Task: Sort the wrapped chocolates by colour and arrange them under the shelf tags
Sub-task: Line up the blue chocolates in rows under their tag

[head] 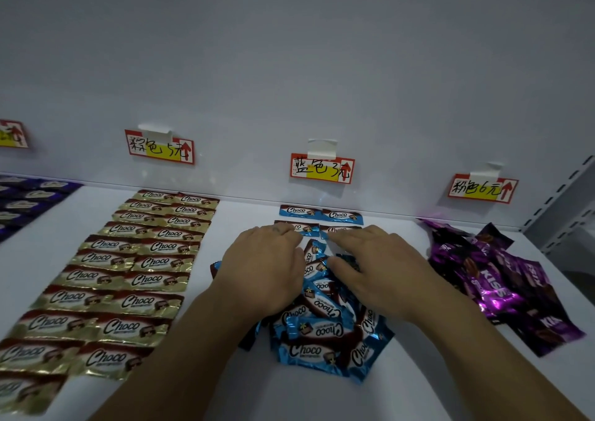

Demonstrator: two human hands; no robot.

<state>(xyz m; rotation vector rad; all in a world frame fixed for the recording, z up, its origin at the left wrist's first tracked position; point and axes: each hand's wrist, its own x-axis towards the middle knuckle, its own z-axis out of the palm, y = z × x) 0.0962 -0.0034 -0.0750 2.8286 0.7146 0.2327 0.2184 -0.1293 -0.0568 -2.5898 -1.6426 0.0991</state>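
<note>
1. At centre frame, your left hand (pixel 267 269) lies flat with its fingers nearly straight, pressing a blue chocolate (pixel 301 228) in the second row.
2. Your right hand (pixel 376 266) presses the neighbouring blue wrapper (pixel 341 229) the same way, gripping nothing.
3. Beneath both hands sits the loose blue pile (pixel 325 333); above them the top blue pair (pixel 320 214) lies under the blue tag (pixel 322 167).
4. The gold rows (pixel 122 272) fill the left and the purple heap (pixel 502 285) the right.

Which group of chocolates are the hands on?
The blue Choco pile; left hand and right hand rest on it. The gold rows and the purple heap lie apart.
</note>
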